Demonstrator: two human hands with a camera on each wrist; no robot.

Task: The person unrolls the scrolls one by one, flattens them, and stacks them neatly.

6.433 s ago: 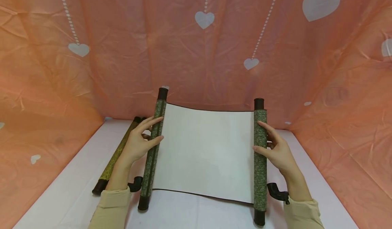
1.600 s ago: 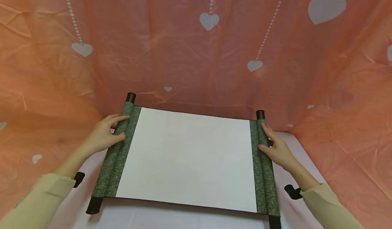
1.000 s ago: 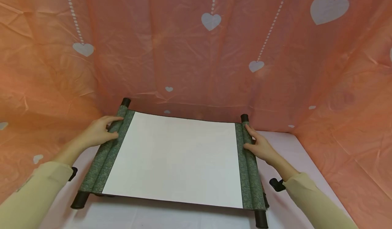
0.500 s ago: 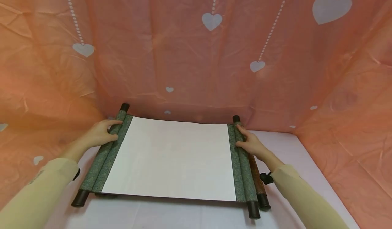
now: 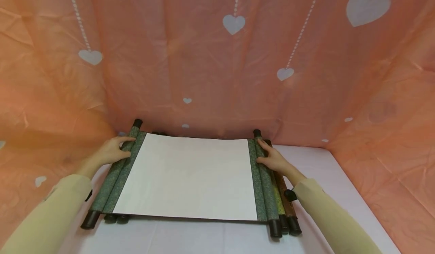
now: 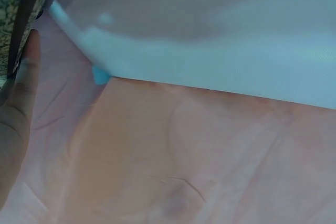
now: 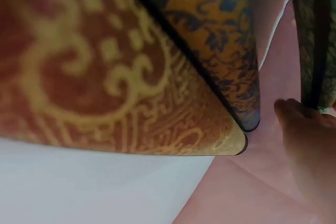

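Observation:
A hanging scroll (image 5: pixel 190 174) with a blank white sheet and green patterned borders is spread between both hands, close over other scrolls on the table. My left hand (image 5: pixel 110 151) grips its left roller, thumb and fingers round the green tube. On the other side my right hand (image 5: pixel 276 159) holds the right roller near its upper part. Part of the left hand (image 6: pixel 16 114) shows at the edge of the left wrist view. In the right wrist view the right hand (image 7: pixel 310 145) is at the green roller (image 7: pixel 320 40); its other fingers are hidden.
A yellow scroll (image 5: pixel 278 197) and a brown scroll (image 5: pixel 287 203) lie rolled under the right roller. Black knobs (image 5: pixel 123 219) of more rolled scrolls stick out at the lower left. The white table (image 5: pixel 316 171) meets an orange heart-printed curtain (image 5: pixel 204 69).
The scroll was narrower between its rollers at first and has been drawn wider. Lately the right hand has moved left and the far edge has dropped, bringing the yellow and brown scrolls into view.

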